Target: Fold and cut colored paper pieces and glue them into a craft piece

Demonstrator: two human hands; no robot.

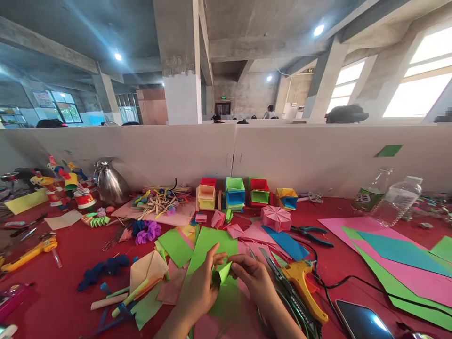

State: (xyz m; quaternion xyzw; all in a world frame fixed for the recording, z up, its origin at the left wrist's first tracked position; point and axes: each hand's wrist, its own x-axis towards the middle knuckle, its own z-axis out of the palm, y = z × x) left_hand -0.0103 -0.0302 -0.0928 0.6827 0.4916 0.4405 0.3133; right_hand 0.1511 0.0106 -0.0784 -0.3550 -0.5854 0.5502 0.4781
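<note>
A small folded piece of green paper (223, 273) is held between my two hands, above the middle of the work area. My left hand (205, 282) grips its left side, with the fingers curled and partly hiding it. At its right edge, my right hand (251, 278) pinches the paper between thumb and fingers. Beneath the hands lies a larger green sheet (212, 240) on top of pink paper. Close to my right hand are a utility knife (293, 292) and a yellow hot glue gun (305, 287).
Folded paper boxes (235, 193) stand at the back, near a pink octagonal box (276, 218). Black-handled pliers (312, 234), a phone (362, 320) and a black cable lie right. Two bottles (399, 200) and a metal jug (111, 181) stand by the white partition (141, 146).
</note>
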